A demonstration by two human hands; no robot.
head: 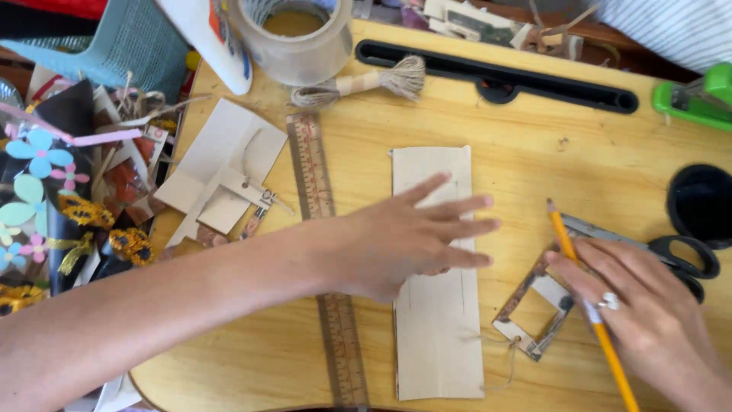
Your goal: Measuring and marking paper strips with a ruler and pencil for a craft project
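My left hand [412, 240] lies flat, fingers spread, on a long strip of brown cardboard [438, 320] in the middle of the wooden table [534, 152]. My right hand [648, 313] grips a yellow pencil [591, 305] with its tip pointing up and away. The fingers of that hand rest on a small rectangular cardboard frame [526, 313] with a string, just right of the strip. A wooden ruler [324, 229] runs under my left wrist, left of the strip.
Black-handled scissors [679, 255] lie by my right hand, a black cup [701, 202] and a green stapler [694, 95] beyond. A tape roll [297, 38], a twine bundle [358, 84], cardboard pieces [221, 168] and paper flowers [38, 152] fill the back and left.
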